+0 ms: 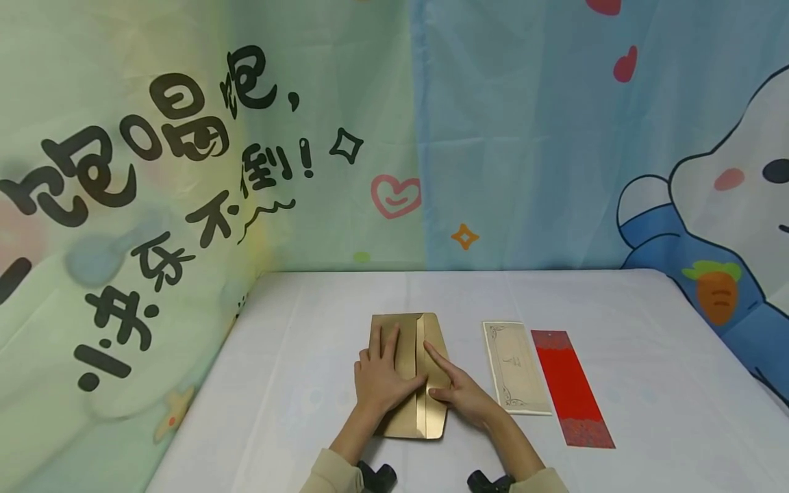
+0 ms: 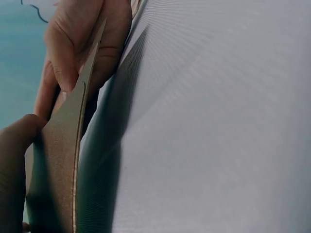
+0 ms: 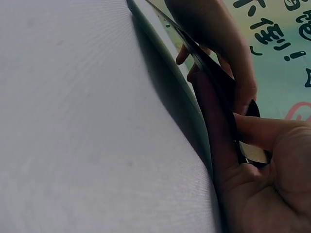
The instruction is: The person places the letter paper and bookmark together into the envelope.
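Note:
A gold envelope [image 1: 402, 411] with a long folded flap [image 1: 429, 418] lies before me on the white table. My left hand [image 1: 383, 382] spreads its fingers across the envelope's left half, thumb reaching to the flap's edge. At the right edge, my right hand [image 1: 465, 394] grips the envelope, thumb and fingers on either side of it. In the right wrist view the right hand [image 3: 286, 170] has the dark edge of the envelope between thumb and fingers. The left wrist view shows the envelope [image 2: 63, 150] edge-on and raised off the cloth, with the left thumb [image 2: 14, 150] over it.
Right of the hands lies a cream card [image 1: 516, 370] with an ornate border. Beside it is a red paper strip [image 1: 573, 390] with patterned ends. A printed curtain [image 1: 493, 137] hangs behind and left of the table. Black devices [image 1: 377, 477] sit at the wrists.

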The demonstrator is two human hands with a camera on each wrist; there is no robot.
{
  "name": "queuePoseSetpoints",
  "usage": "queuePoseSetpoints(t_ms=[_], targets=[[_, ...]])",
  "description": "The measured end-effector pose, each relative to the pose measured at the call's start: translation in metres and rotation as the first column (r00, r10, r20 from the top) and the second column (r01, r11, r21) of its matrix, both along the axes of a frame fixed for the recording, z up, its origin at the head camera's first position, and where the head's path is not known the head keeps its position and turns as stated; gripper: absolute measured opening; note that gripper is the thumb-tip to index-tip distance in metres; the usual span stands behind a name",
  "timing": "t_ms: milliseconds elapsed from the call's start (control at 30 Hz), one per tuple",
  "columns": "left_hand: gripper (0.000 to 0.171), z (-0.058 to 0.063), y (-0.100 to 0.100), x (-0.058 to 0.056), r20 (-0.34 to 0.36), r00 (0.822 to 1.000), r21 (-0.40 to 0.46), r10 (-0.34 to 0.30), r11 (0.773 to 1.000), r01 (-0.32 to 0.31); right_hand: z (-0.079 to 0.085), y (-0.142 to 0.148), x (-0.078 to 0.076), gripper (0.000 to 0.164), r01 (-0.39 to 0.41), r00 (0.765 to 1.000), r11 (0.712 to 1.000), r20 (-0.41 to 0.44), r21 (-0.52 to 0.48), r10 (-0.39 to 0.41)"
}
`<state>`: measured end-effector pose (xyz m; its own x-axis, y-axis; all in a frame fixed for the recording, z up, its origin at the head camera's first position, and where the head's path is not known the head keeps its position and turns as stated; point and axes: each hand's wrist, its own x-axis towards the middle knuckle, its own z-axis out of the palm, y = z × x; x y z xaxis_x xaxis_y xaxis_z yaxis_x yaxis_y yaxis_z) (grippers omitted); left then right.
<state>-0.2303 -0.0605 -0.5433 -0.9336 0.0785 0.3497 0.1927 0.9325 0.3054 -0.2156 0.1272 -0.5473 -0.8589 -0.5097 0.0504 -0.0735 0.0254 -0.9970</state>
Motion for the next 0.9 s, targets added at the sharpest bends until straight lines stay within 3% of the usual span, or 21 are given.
queuePoseSetpoints(t_ms=[167,367,467,533,600,700,800,900], targets=[[0.094,0.000,0.000,0.000,-0.015,1.000,0.046,-0.022,0.999,0.023,0.002,0.000,0.001,0.081,-0.016,1.000,1.000,-0.004,-0.017,0.016],[0.091,-0.001,0.000,-0.002,-0.004,0.999,0.119,-0.036,0.992,0.037,0.002,-0.001,0.001,0.081,-0.025,0.998,0.999,0.051,-0.034,0.027],[0.090,-0.002,-0.001,-0.004,0.004,1.000,0.129,-0.026,0.991,0.025,0.001,-0.004,0.001,0.081,0.027,0.999,1.000,0.023,0.008,-0.028],[0.090,-0.002,-0.002,-0.005,0.018,1.000,0.132,-0.018,0.991,0.015,0.000,-0.006,0.001,0.080,0.105,0.994,0.991,-0.035,0.079,-0.102],[0.090,-0.002,-0.002,-0.005,0.032,0.999,0.134,-0.011,0.991,0.007,0.000,-0.010,0.003,0.080,0.214,0.973,0.959,-0.127,0.184,-0.192],[0.090,-0.002,-0.003,-0.004,0.040,0.999,0.128,-0.006,0.992,0.001,0.001,-0.016,0.006,0.077,0.351,0.921,0.883,-0.287,0.311,-0.265],[0.091,-0.001,-0.004,-0.004,0.038,0.999,0.116,-0.003,0.993,-0.001,0.004,-0.019,0.009,0.072,0.438,0.860,0.813,-0.443,0.384,-0.254],[0.091,-0.001,-0.005,-0.004,0.033,0.999,0.092,0.001,0.996,-0.004,0.006,-0.019,0.013,0.067,0.469,0.817,0.765,-0.545,0.441,-0.188]])
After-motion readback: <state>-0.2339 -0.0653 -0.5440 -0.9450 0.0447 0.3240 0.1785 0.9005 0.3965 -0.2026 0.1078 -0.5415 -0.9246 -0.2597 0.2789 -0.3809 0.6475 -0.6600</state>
